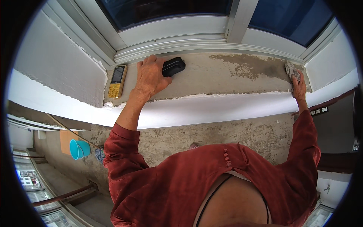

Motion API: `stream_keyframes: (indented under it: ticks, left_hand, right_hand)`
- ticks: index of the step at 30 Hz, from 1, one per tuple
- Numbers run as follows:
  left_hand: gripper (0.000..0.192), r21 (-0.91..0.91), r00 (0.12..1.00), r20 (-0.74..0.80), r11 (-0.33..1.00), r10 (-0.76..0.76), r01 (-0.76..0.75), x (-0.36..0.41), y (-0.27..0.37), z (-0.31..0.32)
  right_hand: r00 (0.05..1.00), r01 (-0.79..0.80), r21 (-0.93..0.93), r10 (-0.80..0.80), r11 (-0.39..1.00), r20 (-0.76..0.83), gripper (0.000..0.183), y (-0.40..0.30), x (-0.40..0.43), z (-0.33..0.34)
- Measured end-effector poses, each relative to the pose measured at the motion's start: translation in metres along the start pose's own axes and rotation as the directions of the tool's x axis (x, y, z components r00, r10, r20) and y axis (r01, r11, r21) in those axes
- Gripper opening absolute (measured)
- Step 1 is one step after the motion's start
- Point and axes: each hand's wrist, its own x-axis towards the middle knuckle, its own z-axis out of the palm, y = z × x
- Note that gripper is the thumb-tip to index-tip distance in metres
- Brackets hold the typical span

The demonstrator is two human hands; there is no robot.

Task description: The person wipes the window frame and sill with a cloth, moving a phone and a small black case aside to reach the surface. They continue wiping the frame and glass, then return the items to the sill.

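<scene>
On the left part of a concrete window sill, my left hand has its fingers closed around a black object, whose exact kind I cannot tell. A gold mobile phone with a keypad lies on the sill to the left of that hand. At the far right end of the sill, my right hand holds a crumpled grey rag against the surface. A dark, wet-looking patch spreads over the sill to the left of the rag.
White sliding window frames rise behind the sill, with white walls at both ends. Below is a stained concrete floor. At lower left stand a turquoise bucket and a long pole ending at a blue-and-white mop head.
</scene>
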Motion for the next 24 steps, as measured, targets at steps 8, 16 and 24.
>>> stream_keyframes:
  ticks: [8, 16, 24]
  left_hand:
    - [0.075, 0.239, 0.968, -0.089, 0.939, -0.233, 0.248, -0.056, -0.029, -0.029]
    - [0.07, 0.093, 0.931, -0.355, 0.994, 0.086, -0.057, -0.077, -0.028, -0.003]
    - [0.04, 0.125, 0.822, -0.54, 0.983, 0.181, -0.134, -0.09, -0.039, 0.04]
  right_hand:
    - [0.974, 0.199, -0.301, -0.223, 0.932, -0.045, 0.049, 0.001, 0.003, 0.001]
    - [0.866, 0.489, -0.046, -0.479, 0.871, 0.141, 0.037, -0.169, -0.029, 0.045]
    - [0.564, 0.721, 0.38, -0.809, 0.58, 0.166, 0.035, -0.433, 0.013, 0.12]
